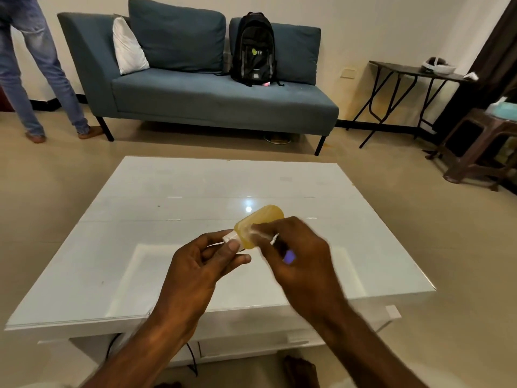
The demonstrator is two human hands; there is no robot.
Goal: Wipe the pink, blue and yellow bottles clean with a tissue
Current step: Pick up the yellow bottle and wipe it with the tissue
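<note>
Your left hand [205, 266] pinches the yellow bottle [258, 226] by its cap, above the tabletop [167, 191]; your right hand [296, 256] presses the tissue [263, 233] against its 6 o'clock side; pink and blue bottles are out of view, so their progress can't be judged.

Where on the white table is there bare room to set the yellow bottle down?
Nearly everywhere: the white table shows nothing lying on its top. The far half toward the sofa is bare, as are both side strips. Only the near middle is taken up, where the left hand and right hand hold the yellow bottle above it.
</note>
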